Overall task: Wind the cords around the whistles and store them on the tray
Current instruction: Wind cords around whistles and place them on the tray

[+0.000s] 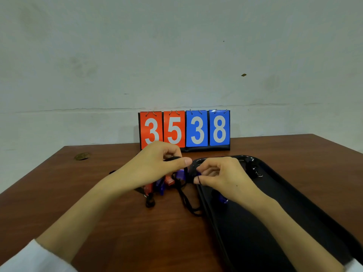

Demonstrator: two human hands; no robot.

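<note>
Head view. The left hand pinches a black cord between thumb and curled fingers. The right hand, fingers curled, grips a cord-wound whistle (colour unclear) above the black tray's left rim. Loose red whistles and blue whistles lie on the wooden table beneath the left hand. Another blue whistle lies in the tray.

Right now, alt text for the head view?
Two hands work a black cord over a brown table: the left hand pinches the cord, the right hand grips a cord-wrapped whistle. Loose red and blue whistles lie tangled beneath them; a black tray sits to the right, a 35 38 scoreboard behind.
</note>
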